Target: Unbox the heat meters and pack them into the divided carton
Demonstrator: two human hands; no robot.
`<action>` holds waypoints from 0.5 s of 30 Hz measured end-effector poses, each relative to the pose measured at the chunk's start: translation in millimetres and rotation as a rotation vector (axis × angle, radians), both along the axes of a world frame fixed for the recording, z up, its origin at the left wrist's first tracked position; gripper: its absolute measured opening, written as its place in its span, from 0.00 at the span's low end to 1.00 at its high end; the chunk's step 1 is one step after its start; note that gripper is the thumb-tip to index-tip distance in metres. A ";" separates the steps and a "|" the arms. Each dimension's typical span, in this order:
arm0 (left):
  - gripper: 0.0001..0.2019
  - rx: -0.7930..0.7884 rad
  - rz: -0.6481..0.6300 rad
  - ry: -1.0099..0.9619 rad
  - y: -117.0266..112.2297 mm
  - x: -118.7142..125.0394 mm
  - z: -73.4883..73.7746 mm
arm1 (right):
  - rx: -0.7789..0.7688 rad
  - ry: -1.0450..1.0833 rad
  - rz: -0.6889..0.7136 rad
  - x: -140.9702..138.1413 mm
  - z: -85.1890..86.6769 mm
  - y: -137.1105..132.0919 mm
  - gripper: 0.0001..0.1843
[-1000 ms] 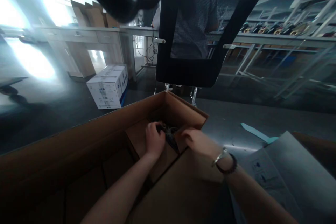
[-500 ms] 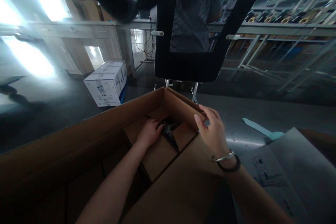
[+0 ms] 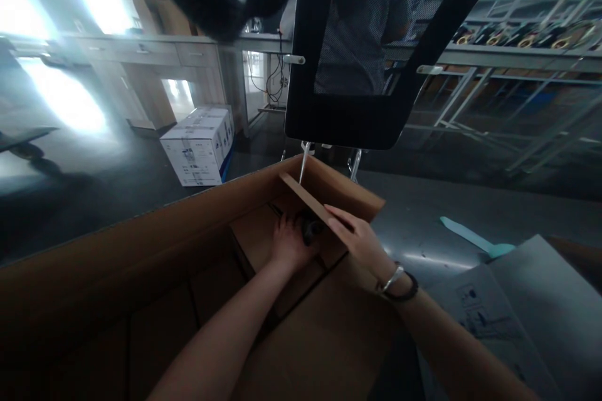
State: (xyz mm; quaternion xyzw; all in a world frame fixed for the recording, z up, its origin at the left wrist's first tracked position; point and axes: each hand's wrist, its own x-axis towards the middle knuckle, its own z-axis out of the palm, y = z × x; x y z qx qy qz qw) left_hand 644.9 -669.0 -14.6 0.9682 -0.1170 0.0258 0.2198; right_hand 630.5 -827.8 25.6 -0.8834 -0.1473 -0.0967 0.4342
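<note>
A large open cardboard box (image 3: 141, 244) lies before me with a smaller inner carton at its far end. My left hand (image 3: 289, 244) reaches into that far end, fingers curled on a dark object (image 3: 310, 229) I cannot make out. My right hand (image 3: 360, 241), with a bracelet at the wrist, holds the edge of a cardboard flap (image 3: 308, 200) lifted over the opening. The object's lower part is hidden by the flap and my fingers.
A black-framed chair (image 3: 348, 119) stands just beyond the box, and a person in a patterned shirt (image 3: 362, 25) is behind it. A white carton (image 3: 200, 147) sits on the dark floor left. Printed sheets (image 3: 498, 307) lie right; metal shelving (image 3: 508, 62) fills the far right.
My right hand moved from the box's far corner down onto a cardboard flap and lifted it over the opening. My left hand shifted slightly right onto the dark object.
</note>
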 end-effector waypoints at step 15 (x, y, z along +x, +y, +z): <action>0.25 0.108 0.036 -0.061 35.0 -2.8 0.9 | -0.842 -0.020 0.058 -20.3 -23.6 31.7 0.28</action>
